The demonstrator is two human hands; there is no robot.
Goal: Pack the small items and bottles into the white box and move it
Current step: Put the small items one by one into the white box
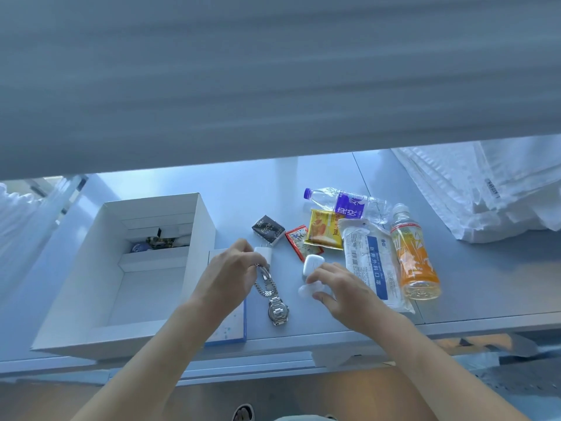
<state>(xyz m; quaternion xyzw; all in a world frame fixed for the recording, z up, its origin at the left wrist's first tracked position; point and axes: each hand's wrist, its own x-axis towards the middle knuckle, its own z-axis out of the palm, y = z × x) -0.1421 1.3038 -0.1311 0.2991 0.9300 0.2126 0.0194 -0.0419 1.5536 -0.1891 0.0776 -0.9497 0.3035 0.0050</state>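
Two hands over small items beside an open white box (91, 287).
Left hand (226, 276) pinches a silver watch's (274, 300) band; right hand (340, 291) grips a white earbud case (312, 265).

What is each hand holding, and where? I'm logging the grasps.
Left hand pinches the watch by its bracelet end. Right hand grips the white earbud case at its lower part.

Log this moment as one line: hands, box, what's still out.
left hand: pinches watch band | right hand: grips white earbud case | white box: few items in | both bottles, packets: on table
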